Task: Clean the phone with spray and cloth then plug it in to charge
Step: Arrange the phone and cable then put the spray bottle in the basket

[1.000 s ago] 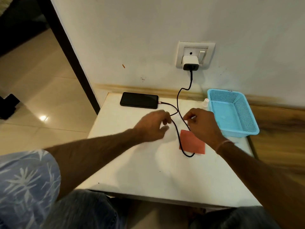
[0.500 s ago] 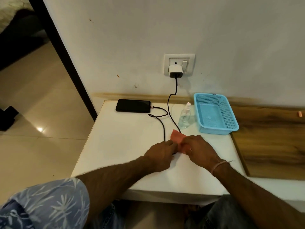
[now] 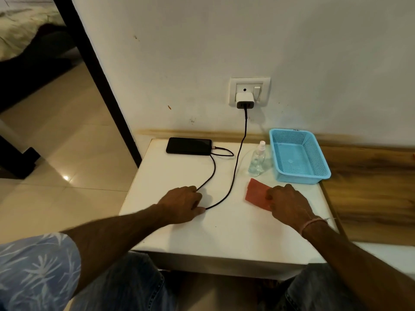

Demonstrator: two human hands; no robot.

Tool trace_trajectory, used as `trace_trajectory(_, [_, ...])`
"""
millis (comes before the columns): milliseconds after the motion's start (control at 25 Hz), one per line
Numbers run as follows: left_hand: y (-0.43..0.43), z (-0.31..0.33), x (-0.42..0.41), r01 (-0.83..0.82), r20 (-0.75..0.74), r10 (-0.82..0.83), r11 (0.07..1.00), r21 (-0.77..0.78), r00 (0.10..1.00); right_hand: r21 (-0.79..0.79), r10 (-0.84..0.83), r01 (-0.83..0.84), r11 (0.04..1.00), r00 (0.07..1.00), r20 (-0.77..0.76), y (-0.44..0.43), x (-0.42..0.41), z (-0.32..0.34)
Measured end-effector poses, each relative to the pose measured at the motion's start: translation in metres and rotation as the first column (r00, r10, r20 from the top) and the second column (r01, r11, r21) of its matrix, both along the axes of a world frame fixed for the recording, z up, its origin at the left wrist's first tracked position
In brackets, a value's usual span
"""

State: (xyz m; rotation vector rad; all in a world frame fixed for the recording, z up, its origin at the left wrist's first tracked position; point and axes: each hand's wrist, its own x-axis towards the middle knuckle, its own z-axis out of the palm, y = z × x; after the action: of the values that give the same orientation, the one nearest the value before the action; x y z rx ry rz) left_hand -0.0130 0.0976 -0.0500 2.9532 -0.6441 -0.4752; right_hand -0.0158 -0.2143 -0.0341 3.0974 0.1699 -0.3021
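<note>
Red cloth (image 3: 256, 194) is being gripped by the right hand (image 3: 288, 204) while the left hand (image 3: 180, 203) is pinching the slack cable (image 3: 233, 176) aside (phone (image 3: 188, 146) already plugged in), probably tidying the bench (image 3: 224, 232).

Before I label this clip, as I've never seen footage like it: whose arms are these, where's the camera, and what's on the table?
There is no machine here. These are a person's two bare arms, filmed by one wide-angle camera worn on their head, looking forward and down. On the white table lies a black phone. A black cable is plugged into its right end and runs up to a white charger in the wall socket. To the right stand a clear spray bottle and a blue basket. The left hand grips a loop of the cable. The right hand holds a red cloth against the table.
</note>
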Motion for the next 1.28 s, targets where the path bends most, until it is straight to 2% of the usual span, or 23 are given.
trace_trajectory(80, [0.016, 0.002, 0.006, -0.016, -0.011, 0.016, 1.000, 0.023, 1.000, -0.038, -0.018, 0.018, 0.999, 1.000, 0.001, 0.005, 0.001, 0.009])
trace_trajectory(160, [0.033, 0.002, 0.013, -0.054, -0.024, 0.054, 0.998, 0.016, 0.998, -0.047, 0.050, -0.046, 0.998, 0.996, 0.070, 0.019, 0.004, 0.016])
trace_trajectory(240, [0.049, 0.002, 0.023, -0.122, -0.028, 0.122, 0.993, 0.012, 0.992, 0.103, 0.090, -0.108, 0.989, 0.982, 0.168, 0.039, 0.011, 0.019])
trace_trajectory(320, [0.062, 0.001, 0.035, -0.222, -0.021, 0.222, 0.975, -0.005, 0.975, 0.314, 0.078, -0.133, 0.940, 0.980, 0.181, 0.066, 0.022, 0.020])
trace_trajectory(360, [0.068, 0.001, 0.041, -0.279, -0.021, 0.278, 0.960, -0.040, 0.960, 0.376, 0.087, -0.149, 0.915, 0.980, 0.176, 0.080, 0.029, 0.020])
trace_trajectory(440, [0.080, 0.003, 0.052, -0.357, -0.023, 0.358, 0.925, -0.129, 0.934, 0.401, 0.148, -0.233, 0.886, 0.962, 0.231, 0.108, 0.048, 0.019])
trace_trajectory(520, [0.090, 0.003, 0.063, -0.321, 0.027, 0.325, 0.942, -0.093, 0.945, 0.329, 0.229, -0.330, 0.885, 0.922, 0.311, 0.133, 0.070, 0.020])
trace_trajectory(600, [0.094, 0.003, 0.071, -0.228, 0.132, 0.222, 0.973, 0.030, 0.966, 0.156, 0.346, -0.409, 0.899, 0.882, 0.320, 0.152, 0.090, 0.019])
trace_trajectory(720, [0.096, 0.000, 0.079, -0.143, 0.318, 0.066, 0.965, 0.222, 0.946, -0.095, 0.511, -0.502, 0.859, 0.834, 0.209, 0.168, 0.113, 0.009])
trace_trajectory(840, [0.097, -0.009, 0.086, -0.112, 0.389, -0.019, 0.944, 0.311, 0.921, -0.234, 0.633, -0.594, 0.770, 0.755, 0.171, 0.169, 0.122, -0.006])
trace_trajectory(960, [0.098, -0.022, 0.093, -0.132, 0.407, 0.012, 0.955, 0.267, 0.914, -0.273, 0.678, -0.623, 0.734, 0.697, 0.232, 0.162, 0.125, -0.023])
trace_trajectory(1120, [0.103, -0.023, 0.106, -0.274, 0.381, 0.259, 0.962, -0.017, 0.887, -0.214, 0.634, -0.597, 0.773, 0.737, 0.235, 0.151, 0.133, -0.034])
trace_trajectory(1200, [0.106, -0.025, 0.111, -0.263, 0.371, 0.248, 0.965, -0.011, 0.895, -0.212, 0.641, -0.605, 0.767, 0.737, 0.215, 0.150, 0.135, -0.037])
trace_trajectory(1280, [0.105, -0.029, 0.112, -0.210, 0.396, 0.164, 0.975, 0.076, 0.903, -0.247, 0.661, -0.616, 0.748, 0.723, 0.201, 0.153, 0.135, -0.041])
